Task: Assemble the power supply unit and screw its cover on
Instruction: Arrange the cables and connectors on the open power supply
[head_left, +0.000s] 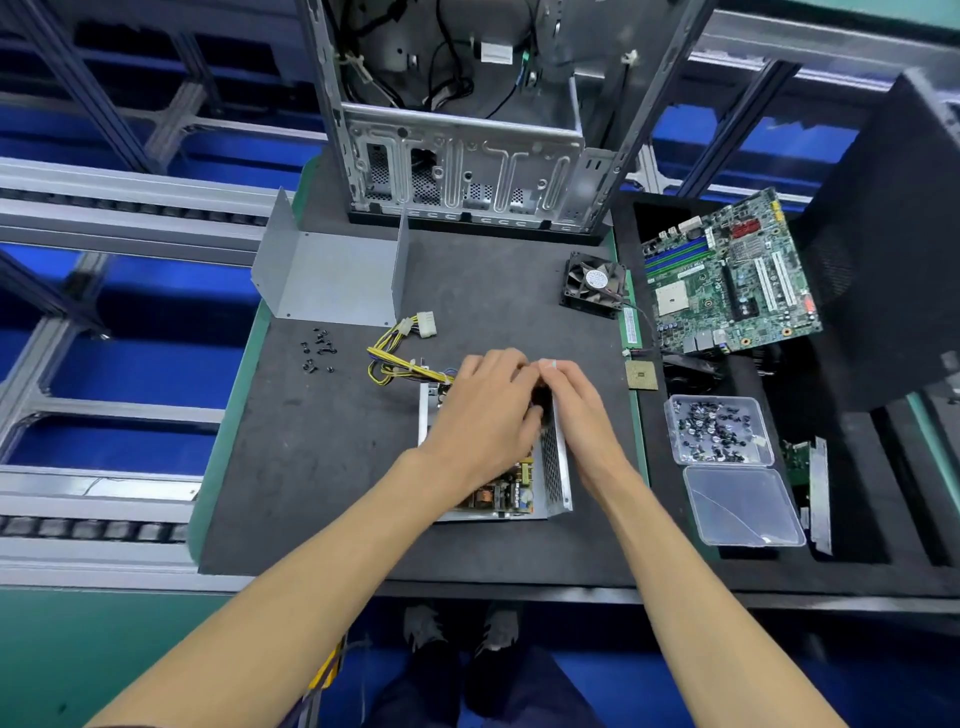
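The open power supply unit lies on the dark mat, its circuit board showing at the near end. My left hand and my right hand meet over its far half, both holding a small black part inside the case; the part is mostly hidden. The yellow and black cable bundle runs out to the left, ending in white plugs. The grey U-shaped metal cover stands apart at the back left. Several black screws lie loose left of the cables.
An empty computer case stands at the back. A black fan, a motherboard and a CPU chip sit to the right. A clear plastic box with several screws lies open beside its lid.
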